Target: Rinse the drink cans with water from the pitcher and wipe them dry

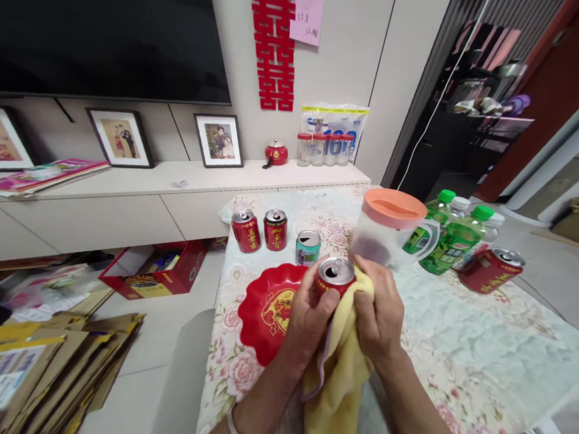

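Note:
My left hand [309, 312] is wrapped round an opened red can [336, 274], its silver top facing up. Bunched in my right hand [379, 311] is a yellow cloth [338, 395], pressed against the can's right side and hanging down below both hands. A red scalloped plate [265, 309] lies on the table to the left, partly hidden by my left hand. Just beyond the held can stands a short green can [308, 246]. Two more red cans, one at the left [245, 231] and one beside it [275, 229], stand upright farther back.
On the flowered tablecloth [239, 347] stand a clear jug [389, 228] with an orange lid and green bottles [455, 240]. A large red can [492, 270] is at the right. Behind is a white cabinet [196, 193]; cardboard [51, 372] lies on the floor at left.

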Demonstrator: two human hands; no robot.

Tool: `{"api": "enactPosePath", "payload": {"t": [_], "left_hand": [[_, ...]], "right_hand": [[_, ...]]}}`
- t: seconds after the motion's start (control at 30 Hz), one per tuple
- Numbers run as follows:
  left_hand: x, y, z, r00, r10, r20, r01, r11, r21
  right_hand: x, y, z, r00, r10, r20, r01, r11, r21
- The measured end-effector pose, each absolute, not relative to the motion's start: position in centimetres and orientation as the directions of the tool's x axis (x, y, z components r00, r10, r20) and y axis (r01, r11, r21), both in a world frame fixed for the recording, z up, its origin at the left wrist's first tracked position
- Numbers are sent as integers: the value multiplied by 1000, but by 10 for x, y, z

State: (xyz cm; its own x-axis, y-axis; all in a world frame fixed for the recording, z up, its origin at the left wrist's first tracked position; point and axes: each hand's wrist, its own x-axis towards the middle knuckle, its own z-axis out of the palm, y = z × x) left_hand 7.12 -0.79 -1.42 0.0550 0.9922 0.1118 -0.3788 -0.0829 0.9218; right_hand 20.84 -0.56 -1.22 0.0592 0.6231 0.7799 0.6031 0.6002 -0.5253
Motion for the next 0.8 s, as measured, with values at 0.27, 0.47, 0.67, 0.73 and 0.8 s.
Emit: {"api": "enactPosePath", "payload": {"t": [0.27, 0.47, 0.67, 0.73, 0.8], "left_hand": [[68, -12, -9, 190, 954, 233, -243, -184, 952], [68, -13, -6, 126, 947, 295, -268, -254, 929], [69, -10, -9, -4, 982, 190, -435, -173, 883], [68, -9, -10, -5, 987, 161, -439, -147, 887], [67, -8, -10, 16, 991, 132, -451, -111, 886]], "right_hand": [[218, 6, -7, 187, 963, 196, 18, 196, -981], [218, 10, -7, 21, 974, 227, 12, 227, -974], [211, 8, -8, 50, 970, 237, 135, 228, -964], [209, 6, -12, 95, 955, 280, 204, 257, -945], [208, 5, -15, 130, 922, 365, 291, 316, -903]]}}
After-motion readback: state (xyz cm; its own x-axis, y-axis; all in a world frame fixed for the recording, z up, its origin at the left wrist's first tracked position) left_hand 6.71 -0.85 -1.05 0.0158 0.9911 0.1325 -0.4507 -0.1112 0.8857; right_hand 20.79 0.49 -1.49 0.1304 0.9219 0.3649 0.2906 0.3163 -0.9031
